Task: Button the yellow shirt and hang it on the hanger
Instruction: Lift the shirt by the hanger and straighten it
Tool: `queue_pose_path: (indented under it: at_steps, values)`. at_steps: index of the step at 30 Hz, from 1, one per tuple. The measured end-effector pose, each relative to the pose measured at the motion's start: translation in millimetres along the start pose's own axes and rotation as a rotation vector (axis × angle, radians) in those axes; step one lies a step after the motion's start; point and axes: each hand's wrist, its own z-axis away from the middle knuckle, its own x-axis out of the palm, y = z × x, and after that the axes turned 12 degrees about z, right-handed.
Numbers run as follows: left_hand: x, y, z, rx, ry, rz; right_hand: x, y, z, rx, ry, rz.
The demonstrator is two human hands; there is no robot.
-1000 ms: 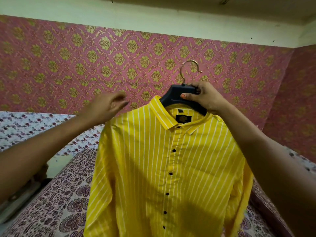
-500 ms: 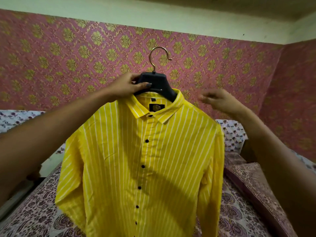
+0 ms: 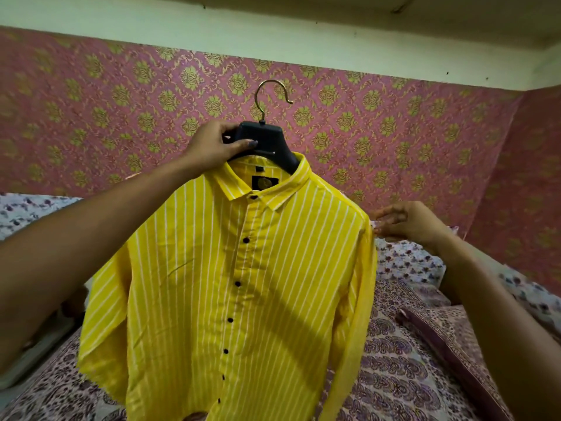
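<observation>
Shirt (image 3: 243,284), yellow-striped and buttoned, hangs facing the camera above the bed (image 3: 394,375), long axis vertical, collar up. Right hand (image 3: 406,221), fingers straight and holding nothing, lies just beside its shoulder on that side, likely the nearer one for smoothing the sleeve. Left hand (image 3: 217,147) grips the hanger (image 3: 270,141) at its neck. Farther up, the hook (image 3: 271,81) stands upright, open end rightward, before the patterned wall (image 3: 121,101).

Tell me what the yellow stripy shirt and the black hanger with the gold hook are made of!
The yellow striped shirt looks like thin woven cloth, perhaps cotton: matt, creased, hanging in folds. The black hanger seems moulded plastic, smooth with a dull sheen. Its gold hook looks like metal wire, thin and shiny; brass or plating, I cannot tell.
</observation>
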Motion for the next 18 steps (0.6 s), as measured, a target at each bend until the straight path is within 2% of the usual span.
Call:
queue_pose_path:
  at_steps: [7,13,16,18]
  values:
    - [-11.1,-4.8,5.0,0.023,-0.033,0.066,13.0,-4.4,-2.8,-0.053,0.036,0.027]
    - [-15.7,-13.3,5.2,0.032,0.028,-0.025,9.1,-12.4,-1.5,-0.062,0.211,-0.027]
    - [-14.6,-16.8,5.0,0.03,0.065,-0.065,4.0,-15.2,0.3,-0.088,0.187,0.007]
    - [-11.5,-16.7,5.3,0.033,0.088,-0.053,4.5,-15.0,-1.6,-0.087,0.159,0.117]
